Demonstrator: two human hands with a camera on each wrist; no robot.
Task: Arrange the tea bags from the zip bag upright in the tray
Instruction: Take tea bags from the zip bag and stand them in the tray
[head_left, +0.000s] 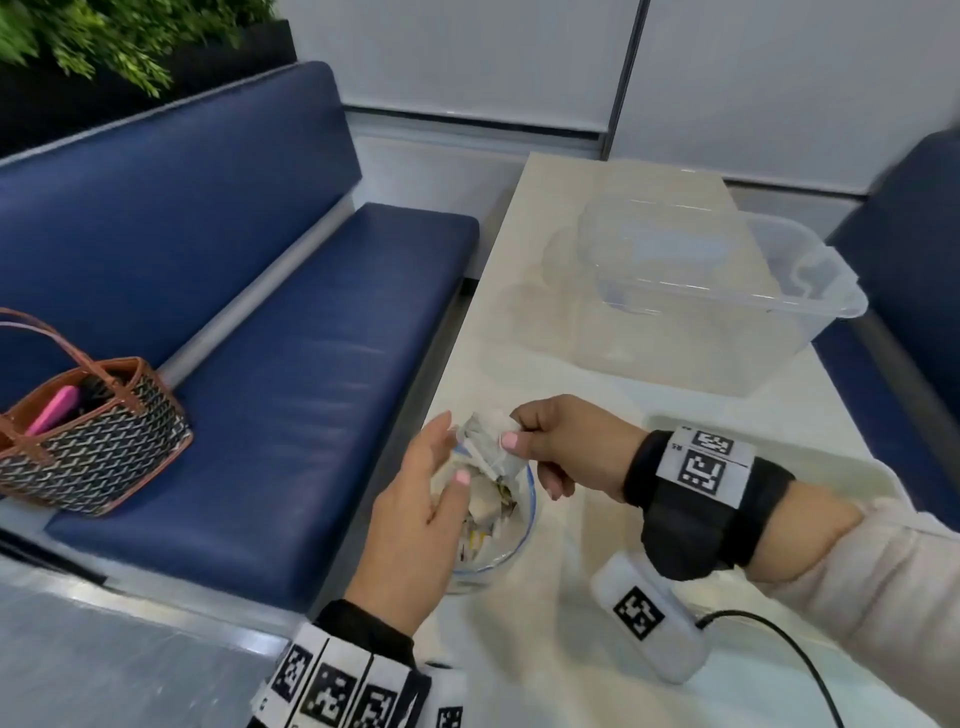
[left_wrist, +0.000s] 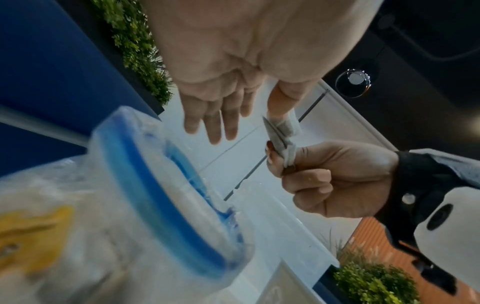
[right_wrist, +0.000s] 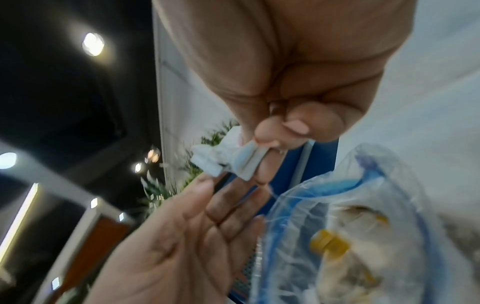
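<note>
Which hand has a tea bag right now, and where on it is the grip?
The right hand pinches a small bunch of tea bags at one edge, between thumb and forefinger. The left hand is open beside the zip bag, holding nothing.

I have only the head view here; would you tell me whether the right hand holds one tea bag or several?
Observer: In the right wrist view, the right hand pinches the tea bags edge-on between thumb and forefinger. At least two flat layers show, so probably more than one.
Operator: Thank you. Is the left hand gripping them too?
Observer: No. In the left wrist view, the left hand has straight fingers. Only its thumb tip touches the end that sticks out of the right hand's grip.
Operator: And is the zip bag open?
Observer: Yes. The right wrist view shows the blue zip strip of the zip bag parted.
</note>
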